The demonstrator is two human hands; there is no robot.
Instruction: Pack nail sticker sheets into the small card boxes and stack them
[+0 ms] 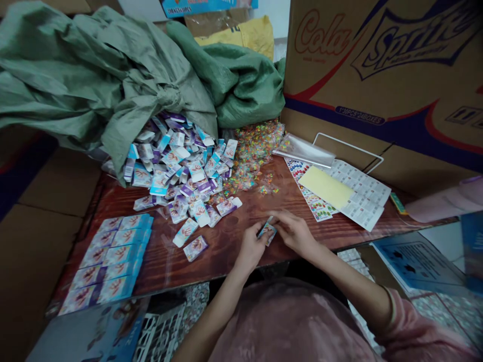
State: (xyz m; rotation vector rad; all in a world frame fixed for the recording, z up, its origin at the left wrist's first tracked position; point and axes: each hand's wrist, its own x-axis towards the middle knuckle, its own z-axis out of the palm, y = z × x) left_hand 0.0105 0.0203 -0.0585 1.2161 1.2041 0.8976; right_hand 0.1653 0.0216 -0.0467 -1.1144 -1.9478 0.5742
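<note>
One box (269, 232), partly hidden by left hand (250, 246), right hand (297, 234).

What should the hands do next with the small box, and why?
Probably press the end flap in with the right hand while the left hand steadies the small box: what looks like a raised flap shows at its far end, with the right fingers close beside it. Whether anything is inside cannot be seen.
</note>
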